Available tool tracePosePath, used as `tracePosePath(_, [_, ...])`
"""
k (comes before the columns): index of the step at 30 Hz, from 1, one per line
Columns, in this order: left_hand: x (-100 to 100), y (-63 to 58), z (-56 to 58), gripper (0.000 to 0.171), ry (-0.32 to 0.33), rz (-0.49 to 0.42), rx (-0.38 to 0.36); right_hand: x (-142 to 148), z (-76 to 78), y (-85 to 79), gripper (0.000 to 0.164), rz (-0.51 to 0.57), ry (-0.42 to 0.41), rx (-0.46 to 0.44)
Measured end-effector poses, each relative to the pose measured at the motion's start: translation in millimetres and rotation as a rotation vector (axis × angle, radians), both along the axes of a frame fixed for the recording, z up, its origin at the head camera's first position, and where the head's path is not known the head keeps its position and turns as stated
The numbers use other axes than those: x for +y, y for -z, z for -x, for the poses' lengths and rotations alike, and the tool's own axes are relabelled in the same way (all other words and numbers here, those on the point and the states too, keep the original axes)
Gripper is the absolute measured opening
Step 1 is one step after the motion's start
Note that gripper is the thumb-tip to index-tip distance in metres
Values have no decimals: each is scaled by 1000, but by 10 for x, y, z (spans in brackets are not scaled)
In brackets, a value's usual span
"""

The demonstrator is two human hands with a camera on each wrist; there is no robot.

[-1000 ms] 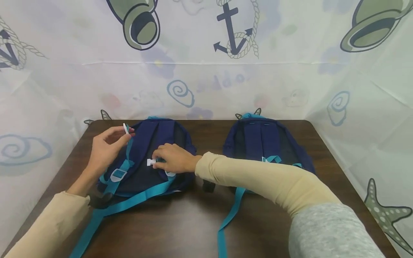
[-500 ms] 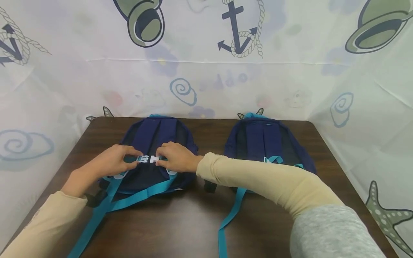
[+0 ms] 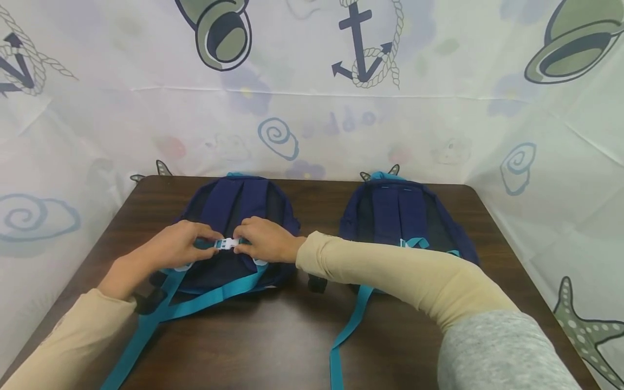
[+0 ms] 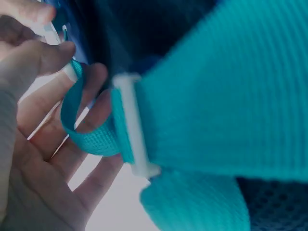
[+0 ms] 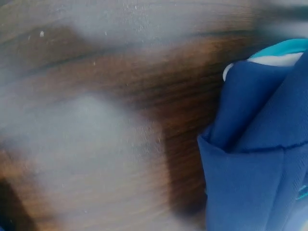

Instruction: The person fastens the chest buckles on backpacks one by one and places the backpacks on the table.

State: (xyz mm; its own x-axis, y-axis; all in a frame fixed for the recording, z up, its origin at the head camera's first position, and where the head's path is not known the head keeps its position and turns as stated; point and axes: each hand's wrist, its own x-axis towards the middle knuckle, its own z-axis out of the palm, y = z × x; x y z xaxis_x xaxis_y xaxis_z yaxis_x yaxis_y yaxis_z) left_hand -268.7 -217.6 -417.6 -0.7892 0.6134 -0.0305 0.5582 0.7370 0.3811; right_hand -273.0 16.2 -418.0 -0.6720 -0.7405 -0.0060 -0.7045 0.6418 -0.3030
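My left hand pinches the left half of a white side-release buckle between thumb and finger. From the other side, my right hand grips the buckle's right half, and the halves meet end to end. They are over the back panel of the navy left backpack. In the left wrist view, a narrow teal strap loops from the pinching fingers to a white slider on a wide teal band. Only the backpack's navy side shows in the right wrist view; the hand is hidden there.
A second navy backpack lies to the right, partly behind my right sleeve. Its teal strap trails toward the front of the brown table. Another teal strap runs off at front left. A printed cloth hangs behind.
My left hand has come down and right with its buckle half to meet the one in my right hand. The gap between the halves has closed; the right hand has barely moved.
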Motion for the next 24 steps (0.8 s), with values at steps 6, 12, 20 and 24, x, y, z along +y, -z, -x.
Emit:
tracePosePath(6, [5,11,-43,28,-2,-40,-51,-71,-19,13,27,0,-44,39])
tracePosePath(12, [-34,28,-63,29,39,-26,-48,-170,-66,34,27,-1,-49,19])
tracePosePath(20, [-57,-7,-60,73,-31,82,-61,-249,-97,44,57,-158,3,0])
tracePosePath(24, [-94,-22,-70,118,-83,147,-48,-260,-104,56,86,-285,24,-33])
